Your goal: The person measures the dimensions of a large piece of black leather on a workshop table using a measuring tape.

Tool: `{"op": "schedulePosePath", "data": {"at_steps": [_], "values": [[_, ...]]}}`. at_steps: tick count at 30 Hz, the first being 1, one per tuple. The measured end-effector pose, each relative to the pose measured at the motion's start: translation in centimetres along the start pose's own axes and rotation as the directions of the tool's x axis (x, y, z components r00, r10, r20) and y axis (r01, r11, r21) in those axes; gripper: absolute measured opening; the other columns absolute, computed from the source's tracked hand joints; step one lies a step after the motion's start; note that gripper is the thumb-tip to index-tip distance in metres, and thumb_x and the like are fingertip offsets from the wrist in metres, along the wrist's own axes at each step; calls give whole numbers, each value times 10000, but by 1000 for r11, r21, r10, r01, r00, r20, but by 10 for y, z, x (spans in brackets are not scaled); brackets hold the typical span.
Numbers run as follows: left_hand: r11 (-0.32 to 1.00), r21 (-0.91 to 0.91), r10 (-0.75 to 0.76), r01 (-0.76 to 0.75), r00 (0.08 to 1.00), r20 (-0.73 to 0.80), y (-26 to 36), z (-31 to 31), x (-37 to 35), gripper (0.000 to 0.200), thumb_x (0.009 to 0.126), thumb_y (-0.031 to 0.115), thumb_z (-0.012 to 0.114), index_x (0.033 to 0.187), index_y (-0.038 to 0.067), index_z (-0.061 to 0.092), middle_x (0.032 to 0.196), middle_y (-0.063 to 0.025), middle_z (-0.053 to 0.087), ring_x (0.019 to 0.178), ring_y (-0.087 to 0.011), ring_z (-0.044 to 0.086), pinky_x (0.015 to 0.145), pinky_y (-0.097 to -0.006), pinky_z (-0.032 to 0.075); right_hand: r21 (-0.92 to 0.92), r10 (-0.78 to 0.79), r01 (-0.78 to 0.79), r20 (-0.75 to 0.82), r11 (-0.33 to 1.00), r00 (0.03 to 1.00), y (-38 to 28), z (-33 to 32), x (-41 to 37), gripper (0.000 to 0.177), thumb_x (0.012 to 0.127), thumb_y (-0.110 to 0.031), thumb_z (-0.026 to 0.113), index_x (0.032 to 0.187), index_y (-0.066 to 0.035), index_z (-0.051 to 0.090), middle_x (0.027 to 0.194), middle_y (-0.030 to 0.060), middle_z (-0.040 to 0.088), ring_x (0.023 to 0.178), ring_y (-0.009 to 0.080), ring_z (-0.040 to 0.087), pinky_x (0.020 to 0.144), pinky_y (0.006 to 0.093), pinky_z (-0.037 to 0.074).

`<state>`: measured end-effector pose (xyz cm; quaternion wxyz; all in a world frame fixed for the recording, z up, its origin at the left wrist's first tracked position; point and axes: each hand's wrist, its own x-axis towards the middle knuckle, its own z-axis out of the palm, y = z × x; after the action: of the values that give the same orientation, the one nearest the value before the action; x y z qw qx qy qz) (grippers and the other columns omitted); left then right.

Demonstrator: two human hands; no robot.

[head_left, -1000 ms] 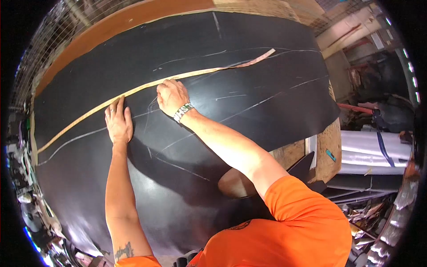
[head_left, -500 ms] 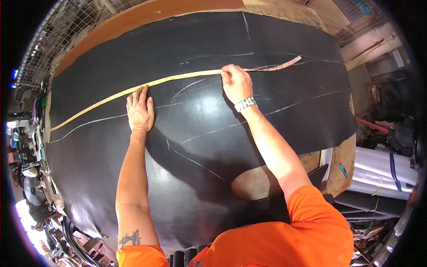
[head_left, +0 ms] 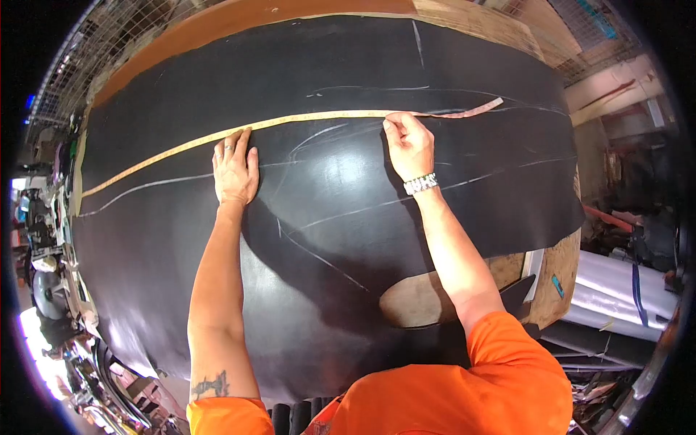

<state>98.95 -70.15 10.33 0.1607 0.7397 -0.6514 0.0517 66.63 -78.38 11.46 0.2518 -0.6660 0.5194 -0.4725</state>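
Observation:
A wide black sheet that looks like leather [head_left: 167, 246] lies spread out, marked with several pale chalk-like lines. A yellowish tape measure [head_left: 312, 116] runs across it in a gentle curve, its reddish right end lying loose. My left hand [head_left: 235, 174] rests flat on the sheet with fingers stretched, the fingertips touching the tape's lower edge. Further right, my right hand [head_left: 412, 148] pinches the tape between thumb and fingers, close to where it turns reddish. A patterned band [head_left: 420, 184] circles my right wrist.
Brown material [head_left: 239, 25] borders the sheet's far edge. Wooden board [head_left: 413, 301] shows through a gap near my right forearm, and a small teal tool [head_left: 557, 286] lies on the board's right part. Silvery rolls [head_left: 616, 290] stand at the right. Wire mesh [head_left: 94, 51] rises at the far left.
My right hand has slid a little to the right along the tape. My left hand stays at about the same place on the tape. The view has shifted slightly.

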Motion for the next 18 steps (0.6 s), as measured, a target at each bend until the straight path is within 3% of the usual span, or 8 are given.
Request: {"op": "schedulePosePath", "data": {"at_steps": [3, 4, 6, 8, 12, 18], "values": [[1000, 2, 10, -10, 1000, -15, -1, 0, -1, 446, 940, 258, 525, 1369, 140, 523, 1315, -70, 531, 1234, -301, 453, 1066, -436, 360, 36, -79, 77, 72, 996, 994, -11, 15, -12, 77, 857, -77, 680, 922, -38, 669, 872, 117, 696, 729, 243, 686, 641, 345, 533], [1000, 0, 13, -13, 1000, -16, -1, 1, -1, 445, 940, 259, 525, 1369, 142, 523, 1314, -69, 531, 1235, -301, 452, 1067, -437, 360, 77, -37, 30, 93, 997, 995, -19, 23, -19, 75, 849, -79, 676, 913, -40, 668, 862, 119, 692, 729, 273, 678, 647, 356, 532], [1000, -8, 16, -16, 1000, -24, -1, 1, -1, 439, 943, 253, 516, 1367, 138, 526, 1318, -79, 530, 1230, -312, 452, 1060, -442, 362, 80, -120, 107, 178, 991, 977, -28, 40, -30, 84, 853, -110, 672, 906, -45, 669, 863, 127, 689, 758, 304, 673, 671, 381, 539], [1000, -15, 23, -23, 999, -28, 1, -2, -1, 436, 952, 246, 497, 1370, 126, 528, 1320, -109, 530, 1214, -336, 458, 1048, -448, 366, 70, -187, 176, 238, 982, 953, -41, 64, -39, 94, 861, -140, 663, 893, -52, 669, 857, 128, 683, 789, 328, 664, 708, 419, 536], [1000, -2, 9, -9, 1000, -4, -2, 1, 0, 441, 941, 251, 521, 1369, 145, 521, 1334, -60, 515, 1243, -304, 444, 1063, -440, 360, -37, -262, 291, 339, 956, 904, -64, 109, -48, 58, 834, -121, 653, 818, -65, 646, 800, 104, 645, 767, 315, 634, 709, 445, 490], [999, -7, 49, -49, 999, -12, -4, 5, 1, 449, 955, 267, 504, 1387, 143, 518, 1349, -94, 518, 1249, -320, 450, 1073, -441, 354, -160, -299, 360, 311, 919, 902, -70, 138, -51, 61, 789, -119, 644, 775, -61, 630, 806, 117, 619, 820, 308, 620, 758, 432, 482]]}}
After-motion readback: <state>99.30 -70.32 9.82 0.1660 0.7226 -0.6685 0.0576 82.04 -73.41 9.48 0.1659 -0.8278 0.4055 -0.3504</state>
